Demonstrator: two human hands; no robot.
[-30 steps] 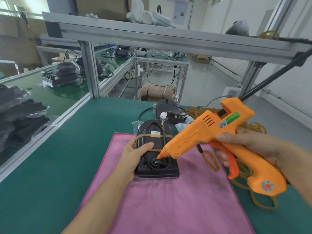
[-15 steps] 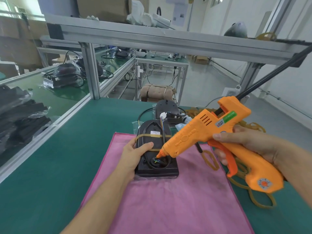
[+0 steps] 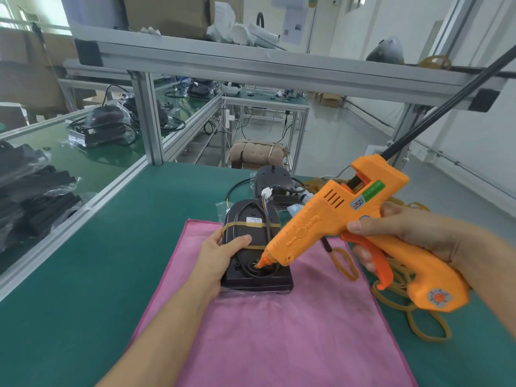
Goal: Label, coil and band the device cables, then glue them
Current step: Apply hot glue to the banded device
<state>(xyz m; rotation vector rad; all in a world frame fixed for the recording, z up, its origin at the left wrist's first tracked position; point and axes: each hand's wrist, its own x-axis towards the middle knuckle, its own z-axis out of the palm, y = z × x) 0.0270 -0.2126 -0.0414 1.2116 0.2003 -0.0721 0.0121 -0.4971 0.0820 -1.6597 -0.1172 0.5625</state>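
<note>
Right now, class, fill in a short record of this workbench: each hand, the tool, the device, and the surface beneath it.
left hand: grips the black device's left edge
right hand: holds the glue gun
glue gun: orange, nozzle down at the wires in the device's round opening
black device: cable banded with rubber bands, white label on top
pink cloth: under the device, on the green table

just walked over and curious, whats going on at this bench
A person is gluing the wiring on a black device that lies on a pink cloth. The left hand grips the device's left edge to steady it. The right hand holds an orange glue gun with its nozzle at the round cable opening near the device's front end. Rubber bands already cross the device, over a small white label. Loose rubber bands lie to the right.
</note>
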